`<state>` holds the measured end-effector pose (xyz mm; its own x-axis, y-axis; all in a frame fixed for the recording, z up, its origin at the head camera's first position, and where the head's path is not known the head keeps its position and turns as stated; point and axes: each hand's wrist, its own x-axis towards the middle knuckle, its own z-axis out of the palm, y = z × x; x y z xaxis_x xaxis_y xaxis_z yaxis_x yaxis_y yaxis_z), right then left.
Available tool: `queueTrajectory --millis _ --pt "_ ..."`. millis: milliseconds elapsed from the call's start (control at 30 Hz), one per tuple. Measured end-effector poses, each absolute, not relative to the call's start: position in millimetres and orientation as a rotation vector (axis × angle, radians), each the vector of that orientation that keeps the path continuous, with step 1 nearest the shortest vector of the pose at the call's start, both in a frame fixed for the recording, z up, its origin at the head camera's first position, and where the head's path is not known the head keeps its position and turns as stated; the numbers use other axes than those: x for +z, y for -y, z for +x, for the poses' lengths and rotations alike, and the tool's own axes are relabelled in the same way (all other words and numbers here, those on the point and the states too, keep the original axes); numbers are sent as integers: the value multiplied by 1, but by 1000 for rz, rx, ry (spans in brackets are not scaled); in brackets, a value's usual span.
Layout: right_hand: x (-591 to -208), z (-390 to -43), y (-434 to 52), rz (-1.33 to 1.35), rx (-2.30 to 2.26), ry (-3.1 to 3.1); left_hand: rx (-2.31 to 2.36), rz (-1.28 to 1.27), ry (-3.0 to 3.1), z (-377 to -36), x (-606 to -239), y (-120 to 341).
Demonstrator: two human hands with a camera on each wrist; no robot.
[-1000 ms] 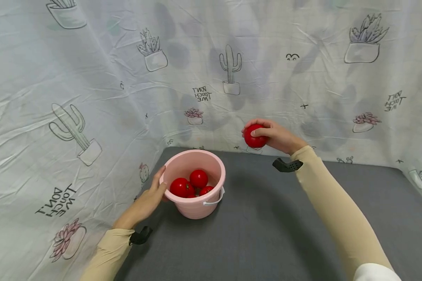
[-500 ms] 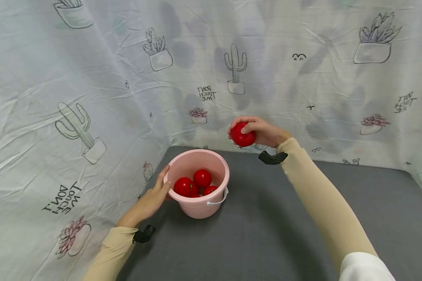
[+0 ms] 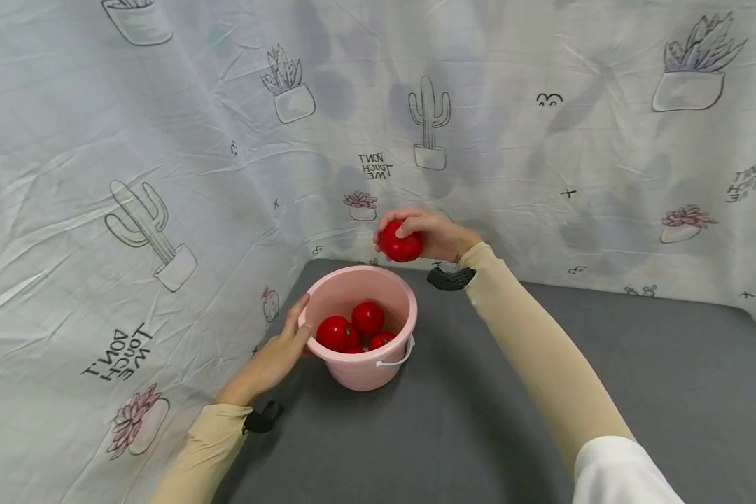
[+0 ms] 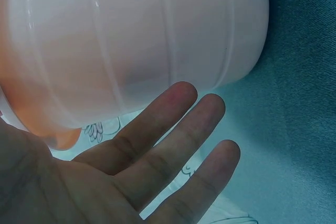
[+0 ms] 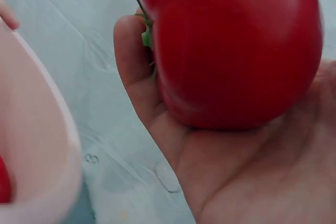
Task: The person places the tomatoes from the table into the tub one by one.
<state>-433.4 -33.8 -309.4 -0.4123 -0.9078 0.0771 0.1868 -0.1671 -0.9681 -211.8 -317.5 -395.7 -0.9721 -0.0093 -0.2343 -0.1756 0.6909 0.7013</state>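
A pink bucket (image 3: 360, 372) stands on the grey tabletop, holding several red tomatoes (image 3: 368, 318). My left hand (image 3: 276, 358) grips its left rim with thumb and forefinger. Three other fingers (image 4: 178, 166) extend straight alongside the outer wall in the left wrist view. Above the bucket's far right rim, my right hand (image 3: 433, 236) holds another tomato (image 3: 401, 242) in the air, thumb across its top. Up close in the right wrist view, this tomato (image 5: 236, 51) lies against the palm, its green stem (image 5: 147, 36) toward a fingertip.
The white wire handle (image 3: 400, 355) hangs at the bucket's right front. Grey tabletop (image 3: 605, 364) extends to the right and front. A cactus-printed cloth (image 3: 491, 154) rises behind and along the left side, close to the left arm.
My right hand has carried its tomato leftward, from right of the bucket to over its far right rim. The left hand keeps its place on the rim. The view has shifted slightly.
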Motion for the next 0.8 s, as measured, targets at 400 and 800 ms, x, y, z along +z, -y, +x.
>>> queueTrajectory --millis 400,800 --pt "-335 -411 79 -962 -1626 -1199 1132 -157 -2705 -204 -389 314" --pt "-359 -392 97 -936 -1657 -1122 1140 -163 -2690 -192 -388 309"
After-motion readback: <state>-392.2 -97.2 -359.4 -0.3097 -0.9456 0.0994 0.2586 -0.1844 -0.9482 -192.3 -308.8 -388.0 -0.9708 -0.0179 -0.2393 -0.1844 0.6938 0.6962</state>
